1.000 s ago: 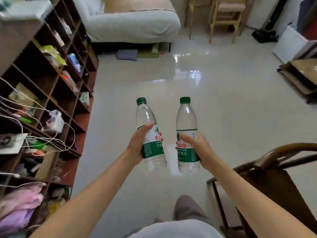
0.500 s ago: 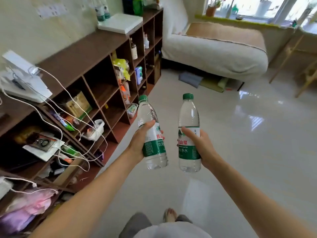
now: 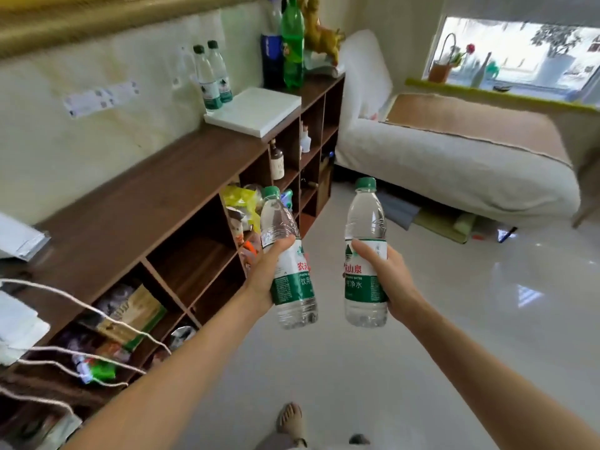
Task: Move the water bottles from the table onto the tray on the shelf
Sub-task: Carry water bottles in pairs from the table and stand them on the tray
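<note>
My left hand (image 3: pixel 267 271) grips a clear water bottle (image 3: pixel 287 251) with a green cap and green label, tilted slightly left. Another such bottle (image 3: pixel 366 222) stands upright in the grip of my right hand (image 3: pixel 386 274). Both are held in the air over the floor, in front of the brown shelf (image 3: pixel 156 193). On the shelf's top, far ahead, lies a white tray (image 3: pixel 259 113). Two more water bottles (image 3: pixel 211 76) stand at the tray's back left corner.
Behind the tray stand a tall green bottle (image 3: pixel 293 43) and a dark blue bottle (image 3: pixel 271 56). White cables (image 3: pixel 81 306) hang across the shelf's near compartments, which hold packets and clutter. A white sofa bed (image 3: pixel 454 157) lies ahead right. The shiny floor (image 3: pixel 454 319) lies below.
The view has swung left and up, toward the shelf; the tray and its two bottles have come into sight. Both hands still hold their bottles the same way.
</note>
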{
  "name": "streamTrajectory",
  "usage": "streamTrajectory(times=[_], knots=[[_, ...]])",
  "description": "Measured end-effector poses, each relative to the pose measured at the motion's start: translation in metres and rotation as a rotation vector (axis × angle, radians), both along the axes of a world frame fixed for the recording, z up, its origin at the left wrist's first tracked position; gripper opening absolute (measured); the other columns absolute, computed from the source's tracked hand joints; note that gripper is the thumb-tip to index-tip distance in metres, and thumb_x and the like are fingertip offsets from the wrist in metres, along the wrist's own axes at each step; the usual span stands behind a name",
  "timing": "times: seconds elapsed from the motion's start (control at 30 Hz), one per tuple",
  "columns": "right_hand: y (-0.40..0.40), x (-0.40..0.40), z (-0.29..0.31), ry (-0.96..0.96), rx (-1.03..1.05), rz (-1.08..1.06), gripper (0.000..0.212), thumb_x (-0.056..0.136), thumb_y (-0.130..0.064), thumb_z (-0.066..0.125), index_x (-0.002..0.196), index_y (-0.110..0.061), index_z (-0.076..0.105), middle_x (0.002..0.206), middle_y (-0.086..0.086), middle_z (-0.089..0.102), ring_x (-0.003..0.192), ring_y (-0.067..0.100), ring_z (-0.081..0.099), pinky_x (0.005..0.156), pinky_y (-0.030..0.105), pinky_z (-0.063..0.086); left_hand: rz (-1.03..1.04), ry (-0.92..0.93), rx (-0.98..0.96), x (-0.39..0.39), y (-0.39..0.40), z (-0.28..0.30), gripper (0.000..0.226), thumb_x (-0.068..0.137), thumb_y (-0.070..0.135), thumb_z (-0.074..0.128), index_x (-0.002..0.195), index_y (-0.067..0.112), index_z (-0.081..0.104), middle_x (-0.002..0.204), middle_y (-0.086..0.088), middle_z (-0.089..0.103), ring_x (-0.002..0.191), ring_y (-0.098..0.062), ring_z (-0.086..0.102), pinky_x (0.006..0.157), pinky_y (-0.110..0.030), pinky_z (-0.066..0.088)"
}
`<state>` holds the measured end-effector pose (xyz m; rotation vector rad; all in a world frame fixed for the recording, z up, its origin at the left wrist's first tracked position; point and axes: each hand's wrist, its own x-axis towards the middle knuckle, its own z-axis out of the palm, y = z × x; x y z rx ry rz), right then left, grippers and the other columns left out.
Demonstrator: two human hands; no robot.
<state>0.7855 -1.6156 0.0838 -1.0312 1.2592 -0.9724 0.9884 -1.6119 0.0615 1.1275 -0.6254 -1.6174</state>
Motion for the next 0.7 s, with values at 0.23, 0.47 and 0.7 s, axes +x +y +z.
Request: streamTrajectory(times=[0.23, 0.47, 0.7], knots=[[-0.158, 0.004, 0.016, 0.004, -0.033, -0.087, 0.019, 0.084, -0.028, 0.070, 0.099, -0.020, 0.062, 0.091, 0.010, 0.072, 0.080, 0.025, 0.069, 0.076, 0.041, 0.059, 0.015, -0.028, -0.020, 0.010, -0.171, 0.019, 0.046, 0.079, 0.032, 0.069, 0.117, 0.006, 0.059, 0.089, -0.014, 0.062, 0.069, -0.021, 0.062, 0.062, -0.030, 0.056], [-0.341, 0.002, 0.005, 0.017, -0.072, -0.030, 0.022, 0.080, -0.032, 0.073, 0.098, -0.025, 0.062, 0.090, 0.003, 0.073, 0.082, 0.020, 0.071, 0.075, 0.036, 0.059, 0.123, -0.042, -0.067, -0.004, -0.346, 0.006, 0.043, 0.073, 0.033, 0.072, 0.108, 0.011, 0.060, 0.088, -0.013, 0.063, 0.074, -0.025, 0.063, 0.070, -0.036, 0.054], [-0.528, 0.022, 0.022, -0.022, -0.054, 0.085, 0.031, 0.080, -0.033, 0.073, 0.108, -0.024, 0.060, 0.094, 0.002, 0.073, 0.081, 0.016, 0.072, 0.071, 0.031, 0.057, 0.390, -0.137, -0.081, 0.011, -0.492, 0.019, 0.059, 0.061, 0.040, 0.080, 0.110, 0.012, 0.063, 0.096, -0.014, 0.068, 0.087, -0.031, 0.065, 0.084, -0.045, 0.052]])
